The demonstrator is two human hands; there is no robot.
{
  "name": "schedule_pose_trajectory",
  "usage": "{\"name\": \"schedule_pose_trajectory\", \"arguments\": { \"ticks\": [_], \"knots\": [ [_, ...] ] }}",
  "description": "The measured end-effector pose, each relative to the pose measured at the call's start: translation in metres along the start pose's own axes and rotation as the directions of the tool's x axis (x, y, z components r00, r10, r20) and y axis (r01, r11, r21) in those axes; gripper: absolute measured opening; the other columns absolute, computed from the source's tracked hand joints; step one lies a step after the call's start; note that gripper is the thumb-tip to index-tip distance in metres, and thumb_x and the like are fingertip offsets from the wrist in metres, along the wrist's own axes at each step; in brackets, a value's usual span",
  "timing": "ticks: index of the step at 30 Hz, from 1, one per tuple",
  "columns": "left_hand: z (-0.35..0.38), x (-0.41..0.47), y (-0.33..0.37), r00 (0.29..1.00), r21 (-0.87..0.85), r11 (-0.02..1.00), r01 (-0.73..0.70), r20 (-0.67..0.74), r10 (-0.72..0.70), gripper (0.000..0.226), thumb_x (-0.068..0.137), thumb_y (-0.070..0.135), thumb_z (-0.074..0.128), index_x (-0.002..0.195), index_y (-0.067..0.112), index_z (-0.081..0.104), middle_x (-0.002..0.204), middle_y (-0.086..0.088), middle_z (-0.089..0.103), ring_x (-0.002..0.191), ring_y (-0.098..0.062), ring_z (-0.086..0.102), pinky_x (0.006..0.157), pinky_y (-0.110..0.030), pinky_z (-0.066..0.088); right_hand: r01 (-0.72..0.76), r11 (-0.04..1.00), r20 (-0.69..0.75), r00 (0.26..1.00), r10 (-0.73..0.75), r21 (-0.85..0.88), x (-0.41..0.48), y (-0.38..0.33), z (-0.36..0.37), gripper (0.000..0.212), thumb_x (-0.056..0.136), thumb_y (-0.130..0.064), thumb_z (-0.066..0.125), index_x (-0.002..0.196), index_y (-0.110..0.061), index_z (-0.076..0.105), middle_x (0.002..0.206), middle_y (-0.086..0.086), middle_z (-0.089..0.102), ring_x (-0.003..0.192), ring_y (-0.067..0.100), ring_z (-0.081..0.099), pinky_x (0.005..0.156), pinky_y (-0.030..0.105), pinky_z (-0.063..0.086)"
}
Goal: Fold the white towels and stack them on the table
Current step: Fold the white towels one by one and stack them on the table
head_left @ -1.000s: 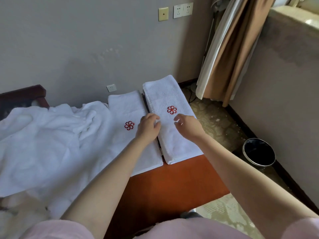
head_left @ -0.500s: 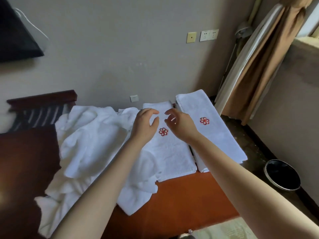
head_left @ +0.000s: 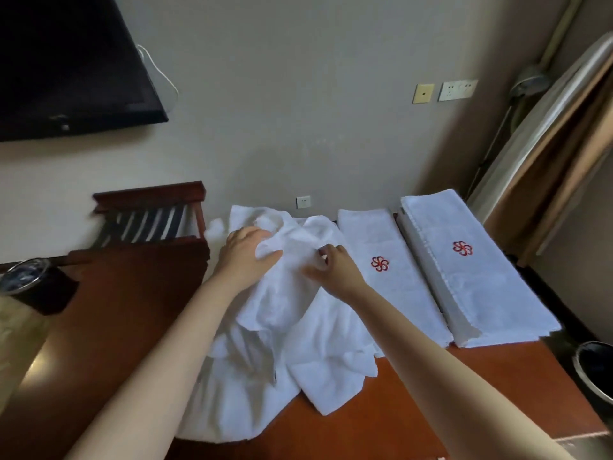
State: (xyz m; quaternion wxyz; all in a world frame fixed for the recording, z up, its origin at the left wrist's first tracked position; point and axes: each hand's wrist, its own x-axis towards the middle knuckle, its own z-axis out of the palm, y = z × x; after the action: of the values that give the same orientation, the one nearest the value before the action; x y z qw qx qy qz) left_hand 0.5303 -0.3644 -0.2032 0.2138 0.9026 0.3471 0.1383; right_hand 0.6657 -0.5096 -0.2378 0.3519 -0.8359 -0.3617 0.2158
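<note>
On the red-brown table [head_left: 132, 310], the crumpled heap [head_left: 282, 327] of white towels lies left of centre; how many it holds cannot be told. At its top the left hand [head_left: 245, 257] grips the cloth, fingertips buried, and the right hand [head_left: 331, 270] pinches a fold. Two folded towels lie side by side to the right: the inner folded towel [head_left: 391, 293] and the outer folded towel [head_left: 481, 287]. One bin [head_left: 597, 373] is cut off at the frame edge.

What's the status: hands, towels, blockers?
Left hand grips crumpled towel, right hand pinches it. Folded towel and second folded towel side by side on table, not stacked. No blockers seen.
</note>
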Motion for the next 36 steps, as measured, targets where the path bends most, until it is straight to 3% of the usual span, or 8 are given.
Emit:
{"name": "schedule_pose_trajectory", "arguments": {
  "ticks": [4, 8, 12, 18, 22, 25, 32, 36],
  "knots": [
    [-0.004, 0.003, -0.036, 0.987, -0.089, 0.987, -0.133, 0.081, 0.140, 0.039, 0.084, 0.040, 0.067, 0.115, 0.018, 0.057, 0.125, 0.003, 0.046, 0.120, -0.019, 0.037, 0.094, -0.026, 0.032, -0.020, 1.000, -0.222, 0.975, 0.020, 0.005, -0.003, -0.021, 0.007, 0.020, 0.088, -0.031, 0.063, 0.092, -0.013, 0.058, 0.092, 0.001, 0.046, 0.083, 0.021, 0.051, 0.063, 0.028, 0.036],
    [-0.021, 0.008, -0.041, 0.966, -0.133, 0.958, -0.256, -0.009, 0.257, 0.016, 0.093, 0.017, 0.056, 0.097, 0.002, 0.055, 0.107, -0.014, 0.055, 0.098, -0.033, 0.052, 0.069, -0.028, 0.029, -0.005, 1.000, -0.475, 0.880, 0.014, 0.021, -0.015, -0.064, 0.003, 0.023, 0.094, -0.030, 0.057, 0.082, -0.013, 0.047, 0.075, -0.004, 0.051, 0.075, 0.021, 0.048, 0.059, 0.029, 0.033],
    [-0.065, 0.012, -0.032, 0.926, -0.271, 0.898, -0.347, -0.249, 0.282, 0.014, 0.093, 0.006, 0.056, 0.095, -0.007, 0.055, 0.098, -0.023, 0.057, 0.090, -0.034, 0.054, 0.068, -0.028, 0.027, 0.151, 0.957, -0.663, 0.746, 0.053, 0.246, -0.027, -0.115, -0.003, 0.030, 0.096, -0.028, 0.056, 0.073, -0.022, 0.037, 0.061, -0.010, 0.040, 0.064, 0.013, 0.040, 0.064, 0.035, 0.035],
    [-0.154, 0.014, -0.028, 0.793, -0.322, 0.819, -0.475, -0.559, 0.240, 0.012, 0.094, 0.006, 0.055, 0.083, 0.004, 0.049, 0.082, -0.007, 0.048, 0.075, -0.020, 0.043, 0.066, -0.017, 0.026, 0.489, 0.818, -0.685, 0.708, -0.170, 0.302, -0.021, -0.210, 0.004, 0.028, 0.095, -0.020, 0.056, 0.074, -0.027, 0.040, 0.059, -0.021, 0.042, 0.057, -0.003, 0.038, 0.056, 0.014, 0.033],
    [-0.212, 0.014, -0.034, 0.754, -0.367, 0.786, -0.498, -0.630, 0.184, 0.014, 0.095, 0.009, 0.054, 0.084, 0.010, 0.045, 0.083, -0.006, 0.050, 0.078, -0.019, 0.044, 0.066, -0.007, 0.030, 0.597, 0.742, -0.702, 0.668, -0.248, 0.305, -0.023, -0.272, 0.001, 0.021, 0.095, -0.024, 0.054, 0.078, -0.030, 0.043, 0.064, -0.028, 0.047, 0.062, -0.006, 0.042, 0.059, 0.011, 0.036],
    [-0.252, 0.010, -0.050, 0.711, -0.360, 0.764, -0.535, -0.680, 0.177, 0.013, 0.095, 0.010, 0.053, 0.084, 0.010, 0.046, 0.083, -0.006, 0.051, 0.077, -0.019, 0.046, 0.066, -0.014, 0.032, 0.667, 0.694, -0.718, 0.620, -0.316, 0.271, -0.029, -0.316, 0.011, 0.019, 0.093, -0.025, 0.054, 0.078, -0.028, 0.044, 0.065, -0.028, 0.046, 0.063, -0.006, 0.042, 0.060, 0.011, 0.036],
    [-0.311, -0.005, -0.148, 0.673, -0.371, 0.682, -0.631, -0.699, 0.243, 0.013, 0.095, 0.010, 0.054, 0.083, 0.008, 0.047, 0.081, -0.009, 0.052, 0.077, -0.022, 0.050, 0.071, -0.028, 0.039, 0.672, 0.694, -0.741, 0.599, -0.303, 0.260, -0.041, -0.396, 0.100, 0.016, 0.091, -0.028, 0.055, 0.079, -0.024, 0.045, 0.063, -0.024, 0.043, 0.062, -0.002, 0.040, 0.058, 0.013, 0.036],
    [-0.323, -0.006, -0.240, 0.702, -0.415, 0.639, -0.647, -0.651, 0.288, 0.013, 0.095, 0.011, 0.054, 0.084, 0.009, 0.048, 0.081, -0.005, 0.051, 0.074, -0.015, 0.047, 0.067, -0.012, 0.035, 0.592, 0.751, -0.772, 0.609, -0.179, 0.293, -0.042, -0.434, 0.188, 0.021, 0.094, -0.021, 0.055, 0.077, -0.023, 0.044, 0.066, -0.019, 0.041, 0.062, -0.001, 0.039, 0.059, 0.017, 0.037]
  ]
}}
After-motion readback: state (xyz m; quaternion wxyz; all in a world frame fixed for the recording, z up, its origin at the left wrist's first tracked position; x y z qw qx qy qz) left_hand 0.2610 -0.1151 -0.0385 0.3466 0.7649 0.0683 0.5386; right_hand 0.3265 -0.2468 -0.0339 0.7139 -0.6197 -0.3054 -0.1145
